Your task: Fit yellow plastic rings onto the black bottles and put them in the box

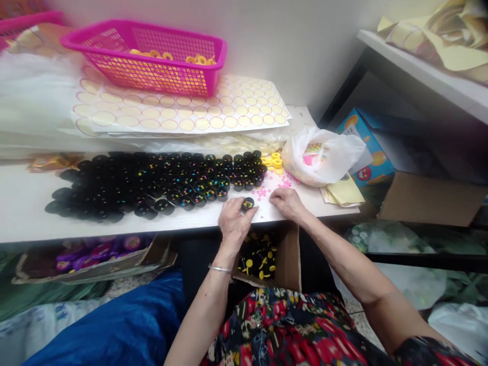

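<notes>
A small round black cup [247, 204] with coloured bits inside is held by my left hand [234, 218] at the front edge of the white table [198, 218]. My right hand [286, 203] is over the tabletop just to the right, its fingers pinched together; whatever may be between them is hidden. Small pink beads [261, 192] lie loose between and beyond the two hands. Rows of similar black cups [183, 175], many with coloured bits in them, stand packed together to the left. Yellow rings [273, 161] are piled behind the beads.
A white plastic bag [324, 152] with colourful bits stands to the right. Behind, a pink basket [152, 58] of yellow rings sits on sticker sheets [229, 109]. Below the table edge is a cardboard box [288, 259] of black and yellow pieces. A shelf [427, 66] juts out at right.
</notes>
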`<action>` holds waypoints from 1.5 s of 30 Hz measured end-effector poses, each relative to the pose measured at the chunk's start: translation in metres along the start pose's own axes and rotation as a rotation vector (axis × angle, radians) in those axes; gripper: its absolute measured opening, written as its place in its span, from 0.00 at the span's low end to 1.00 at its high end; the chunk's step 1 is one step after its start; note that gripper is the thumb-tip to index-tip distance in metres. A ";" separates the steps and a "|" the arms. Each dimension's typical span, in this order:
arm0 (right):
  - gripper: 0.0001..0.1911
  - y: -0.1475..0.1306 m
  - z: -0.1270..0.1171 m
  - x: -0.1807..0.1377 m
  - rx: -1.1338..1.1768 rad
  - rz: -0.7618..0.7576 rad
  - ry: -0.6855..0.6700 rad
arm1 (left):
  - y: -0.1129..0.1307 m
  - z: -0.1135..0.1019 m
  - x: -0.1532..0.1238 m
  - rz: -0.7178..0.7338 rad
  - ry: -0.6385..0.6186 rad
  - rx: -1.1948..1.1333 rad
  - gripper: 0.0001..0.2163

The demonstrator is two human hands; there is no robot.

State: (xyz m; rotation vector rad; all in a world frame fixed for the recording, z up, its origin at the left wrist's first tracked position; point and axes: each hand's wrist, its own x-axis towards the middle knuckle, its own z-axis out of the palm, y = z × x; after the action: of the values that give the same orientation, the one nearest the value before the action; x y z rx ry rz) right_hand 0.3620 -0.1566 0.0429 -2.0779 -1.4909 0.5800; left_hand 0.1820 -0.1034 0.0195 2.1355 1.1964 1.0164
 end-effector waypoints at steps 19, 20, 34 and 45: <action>0.09 -0.053 0.012 -0.001 -0.048 -0.434 0.043 | 0.004 0.000 -0.003 0.004 -0.020 0.066 0.07; 0.10 -0.057 0.012 -0.001 -0.100 -0.431 0.016 | 0.004 0.000 -0.003 0.003 -0.022 0.068 0.06; 0.05 -0.080 0.003 0.004 -0.475 -0.538 -0.182 | 0.004 -0.003 -0.001 -0.021 -0.050 0.012 0.04; 0.11 -0.025 -0.015 0.039 -0.410 -0.016 0.229 | 0.005 -0.002 0.000 -0.004 -0.027 0.065 0.09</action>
State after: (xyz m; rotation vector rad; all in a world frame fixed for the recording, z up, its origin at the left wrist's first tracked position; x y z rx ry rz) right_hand 0.3647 -0.1155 0.0684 -2.3357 -1.5873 0.0212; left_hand 0.1831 -0.1056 0.0248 2.1889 1.2362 0.9556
